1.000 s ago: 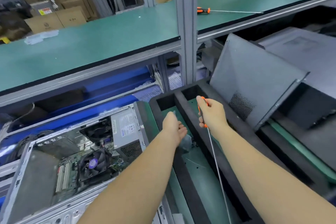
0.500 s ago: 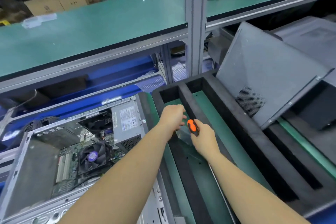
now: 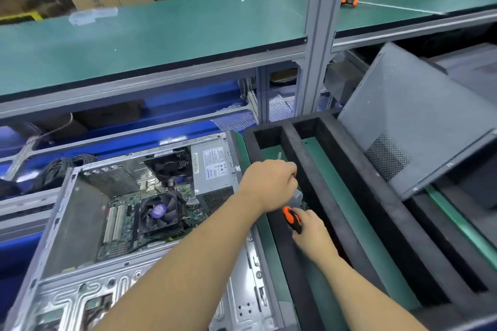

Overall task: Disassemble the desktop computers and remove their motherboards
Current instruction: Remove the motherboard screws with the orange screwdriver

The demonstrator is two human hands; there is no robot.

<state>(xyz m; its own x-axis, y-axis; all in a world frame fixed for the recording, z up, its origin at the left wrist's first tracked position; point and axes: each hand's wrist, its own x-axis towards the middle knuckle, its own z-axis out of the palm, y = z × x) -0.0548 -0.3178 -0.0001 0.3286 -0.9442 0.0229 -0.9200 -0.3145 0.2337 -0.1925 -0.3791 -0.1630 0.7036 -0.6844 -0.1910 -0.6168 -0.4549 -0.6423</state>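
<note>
Head view: The open grey metal desktop computer case (image 3: pixel 80 223) lies on its side at lower left. The green motherboard (image 3: pixel 126 226) sits inside it, carrying a black round cooling fan (image 3: pixel 158 212); the grey boxed power supply (image 3: pixel 213 166) occupies the far right corner of the case. Just beside the case stands the black foam divided tray (image 3: pixel 347 183). The left hand (image 3: pixel 269 183) is over the tray's left compartment with fingers curled; whether it grasps anything cannot be told. The right hand (image 3: pixel 312 231), just below it, grips the orange-and-black screwdriver handle (image 3: pixel 291 219). A grey perforated metal side panel (image 3: pixel 414 126) leans at the right. A second orange-handled screwdriver (image 3: pixel 349 1) lies on the green upper shelf (image 3: pixel 161 32)
</note>
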